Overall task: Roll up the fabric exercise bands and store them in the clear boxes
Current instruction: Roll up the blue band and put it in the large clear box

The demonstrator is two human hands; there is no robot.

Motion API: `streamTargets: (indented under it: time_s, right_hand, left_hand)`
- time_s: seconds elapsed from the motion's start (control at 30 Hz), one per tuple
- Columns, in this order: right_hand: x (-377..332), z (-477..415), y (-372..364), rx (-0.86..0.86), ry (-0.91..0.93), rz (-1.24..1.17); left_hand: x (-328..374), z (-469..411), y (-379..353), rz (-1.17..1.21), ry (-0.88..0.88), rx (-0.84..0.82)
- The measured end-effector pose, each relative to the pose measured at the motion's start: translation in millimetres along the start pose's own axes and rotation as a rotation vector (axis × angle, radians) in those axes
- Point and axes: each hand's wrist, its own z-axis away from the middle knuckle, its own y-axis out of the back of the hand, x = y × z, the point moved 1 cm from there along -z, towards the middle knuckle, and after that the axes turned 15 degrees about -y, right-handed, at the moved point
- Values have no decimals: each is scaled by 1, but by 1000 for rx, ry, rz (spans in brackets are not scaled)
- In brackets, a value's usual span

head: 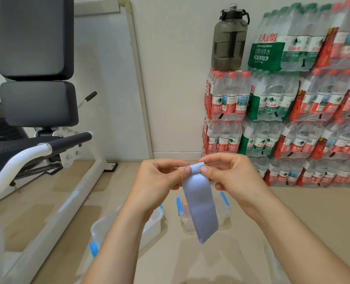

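Note:
A light blue fabric band (200,201) hangs down in front of me, its top end folded into a small roll. My left hand (159,181) pinches the left side of that roll, and my right hand (229,175) pinches the right side. On the floor below, a clear box with blue clips (225,212) sits behind the hanging band and holds something pink. A second clear box (155,222) lies to the left, mostly hidden under my left forearm.
A white-framed gym machine with black pads (36,99) fills the left side. Stacked packs of bottled water (293,119) line the right wall, with a dark jug (229,37) on top. A clear lid (276,263) lies at the lower right.

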Motion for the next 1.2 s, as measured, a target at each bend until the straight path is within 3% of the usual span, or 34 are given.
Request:
streamTargets:
  time_s: [0.23,0.57,0.77,0.93,1.2]
  right_hand:
    - [-2,3,-2,11,18,12]
    - [0,-1,0,38,-3,-42]
    - [0,1,-5,-111,-34,-21]
    - [4,-3,-5,-86,-31,-73]
    - [4,-5,0,-38,-15,-122]
  left_hand:
    - [-2,-1,-1,30,-7,66]
    - [-2,0,-3,54,31,-7]
    - [-2,-1,-2,132,32,86]
    - [-3,-1,-3,75,6,105]
    - [-3,1,-5,80,38,-14]
